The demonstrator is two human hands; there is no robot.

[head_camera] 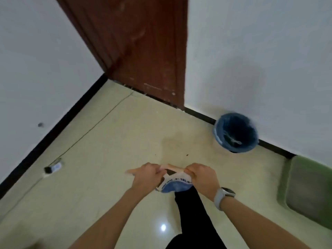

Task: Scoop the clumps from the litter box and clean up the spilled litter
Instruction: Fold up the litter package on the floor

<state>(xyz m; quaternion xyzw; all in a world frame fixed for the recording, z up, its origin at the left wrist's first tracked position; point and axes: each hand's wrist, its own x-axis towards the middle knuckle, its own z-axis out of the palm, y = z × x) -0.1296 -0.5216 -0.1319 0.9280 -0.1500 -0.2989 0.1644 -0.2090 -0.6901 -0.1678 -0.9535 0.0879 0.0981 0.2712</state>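
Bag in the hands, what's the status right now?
Left hand and right hand both pinching the bag top. Bin ahead by wall. Floor between looks open.

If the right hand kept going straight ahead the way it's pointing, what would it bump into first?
The right hand grips the bag and points up and left in the picture, toward the left hand, which holds the bag's other side. It would likely meet that hand first, though depth is hard to judge.
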